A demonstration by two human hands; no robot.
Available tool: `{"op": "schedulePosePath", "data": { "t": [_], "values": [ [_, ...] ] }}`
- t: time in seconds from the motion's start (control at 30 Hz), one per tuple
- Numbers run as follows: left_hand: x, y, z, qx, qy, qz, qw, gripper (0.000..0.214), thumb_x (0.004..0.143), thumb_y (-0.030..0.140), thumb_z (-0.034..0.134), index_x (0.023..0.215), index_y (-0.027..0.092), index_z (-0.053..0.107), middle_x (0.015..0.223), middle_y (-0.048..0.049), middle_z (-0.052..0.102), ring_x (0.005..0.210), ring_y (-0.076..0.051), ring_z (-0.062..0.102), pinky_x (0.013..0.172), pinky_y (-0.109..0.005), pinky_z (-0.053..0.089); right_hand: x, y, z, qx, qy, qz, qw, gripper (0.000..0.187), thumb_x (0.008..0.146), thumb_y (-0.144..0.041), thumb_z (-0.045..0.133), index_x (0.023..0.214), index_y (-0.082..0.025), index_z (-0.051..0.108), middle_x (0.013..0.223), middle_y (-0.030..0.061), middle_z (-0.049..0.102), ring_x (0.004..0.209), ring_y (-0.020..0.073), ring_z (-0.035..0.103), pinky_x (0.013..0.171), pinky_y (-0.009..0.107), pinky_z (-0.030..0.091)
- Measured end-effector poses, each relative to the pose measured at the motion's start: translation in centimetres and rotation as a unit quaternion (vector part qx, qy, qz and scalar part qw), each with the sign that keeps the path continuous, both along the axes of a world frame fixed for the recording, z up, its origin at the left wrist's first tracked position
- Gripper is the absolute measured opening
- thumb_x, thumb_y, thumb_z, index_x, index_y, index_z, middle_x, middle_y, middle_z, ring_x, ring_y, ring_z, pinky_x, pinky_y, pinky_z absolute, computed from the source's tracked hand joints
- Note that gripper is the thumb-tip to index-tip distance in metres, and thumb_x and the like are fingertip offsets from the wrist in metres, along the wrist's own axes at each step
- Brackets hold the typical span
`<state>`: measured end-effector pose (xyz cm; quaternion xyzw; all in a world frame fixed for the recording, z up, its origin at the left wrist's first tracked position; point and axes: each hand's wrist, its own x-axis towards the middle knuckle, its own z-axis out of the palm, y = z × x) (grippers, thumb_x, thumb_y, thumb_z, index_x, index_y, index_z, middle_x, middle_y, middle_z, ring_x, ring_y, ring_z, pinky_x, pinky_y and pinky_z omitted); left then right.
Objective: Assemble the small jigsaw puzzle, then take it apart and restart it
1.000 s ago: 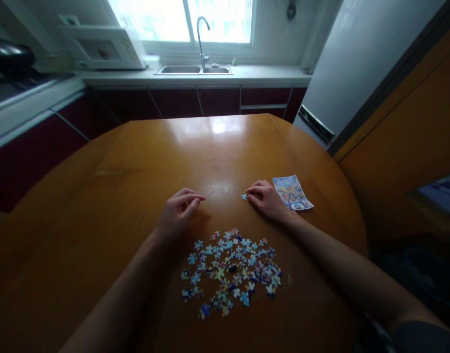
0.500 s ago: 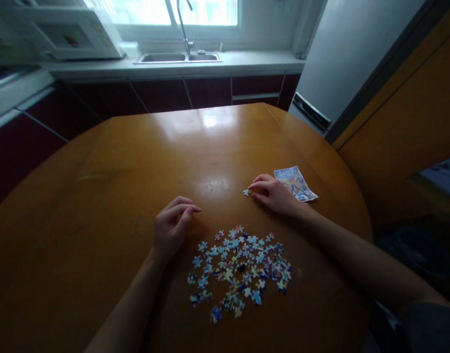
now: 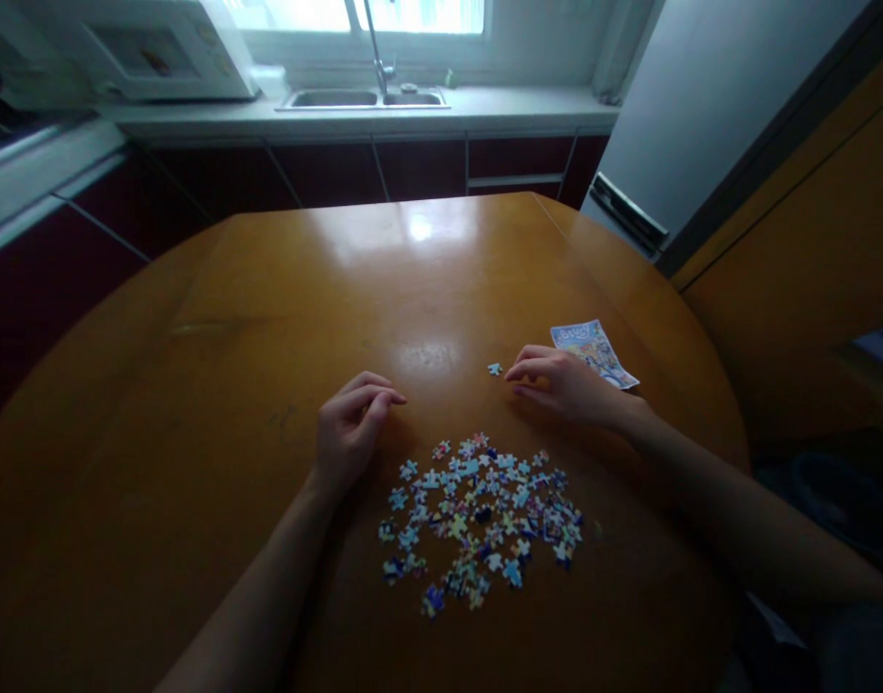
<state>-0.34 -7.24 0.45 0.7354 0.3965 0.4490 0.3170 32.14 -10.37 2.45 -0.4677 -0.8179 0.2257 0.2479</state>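
Note:
A heap of several small jigsaw pieces [image 3: 480, 515] lies on the round wooden table [image 3: 268, 308] in front of me. One single piece [image 3: 494, 369] sits apart, just beyond the heap. My right hand [image 3: 567, 385] rests on the table right of that piece, fingers loosely curled and pointing at it with a small gap between, holding nothing. My left hand [image 3: 354, 428] rests left of the heap, fingers curled with thumb near the fingertips, nothing visible in them. A colourful picture card [image 3: 594, 351] lies behind my right hand.
A kitchen counter with a sink [image 3: 361, 96] and tap runs along the far wall under a window. A white microwave [image 3: 148, 48] stands at its left. A grey fridge [image 3: 701, 106] stands at the right, beside an orange wall panel [image 3: 809, 241].
My right fingertips were touching the single piece; now they have drawn back a little and the piece lies free. My left hand has barely moved. The view tilted slightly downward.

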Motion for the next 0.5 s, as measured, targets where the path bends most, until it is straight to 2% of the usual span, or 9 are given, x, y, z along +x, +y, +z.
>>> {"op": "schedulePosePath", "data": {
  "t": [0.13,0.27,0.37,0.5],
  "values": [
    [0.1,0.1,-0.2,-0.003,0.012,-0.008,1.0,0.026,0.092,0.028,0.056,0.074,0.019,0.073,0.081,-0.0026,0.064,0.079,-0.017,0.06,0.072,-0.029,0.048,-0.6,-1.0,1.1,-0.026,-0.038,0.045,0.998,0.011,0.092,-0.019,0.063,0.095,-0.019,0.073,0.094,0.0057,0.067,0.081,0.0143,0.061,0.073,0.028,0.048],
    [0.1,0.2,-0.3,-0.003,0.015,-0.014,1.0,0.025,0.092,0.028,0.057,0.074,0.02,0.073,0.08,-0.0025,0.064,0.078,-0.016,0.061,0.07,-0.029,0.048,-1.1,-1.6,1.3,-0.048,-0.078,0.08,0.993,0.009,0.091,-0.018,0.064,0.092,-0.019,0.073,0.095,0.0049,0.068,0.082,0.0142,0.061,0.073,0.027,0.047],
    [0.2,0.2,-0.2,-0.004,0.02,-0.014,1.0,0.025,0.092,0.028,0.056,0.075,0.02,0.073,0.081,-0.0025,0.064,0.078,-0.016,0.061,0.07,-0.029,0.048,-1.3,-1.7,1.1,-0.06,-0.097,0.083,0.99,0.011,0.092,-0.018,0.062,0.093,-0.02,0.073,0.095,0.0047,0.068,0.083,0.0145,0.061,0.074,0.028,0.047],
    [0.3,0.1,0.1,-0.005,0.023,-0.013,1.0,0.026,0.093,0.029,0.056,0.074,0.019,0.072,0.079,-0.0025,0.064,0.076,-0.016,0.06,0.069,-0.029,0.047,-1.7,-1.7,0.9,-0.068,-0.098,0.068,0.99,0.016,0.096,-0.02,0.057,0.104,-0.02,0.071,0.102,0.0057,0.069,0.087,0.0148,0.062,0.076,0.028,0.047]
  ]
}}
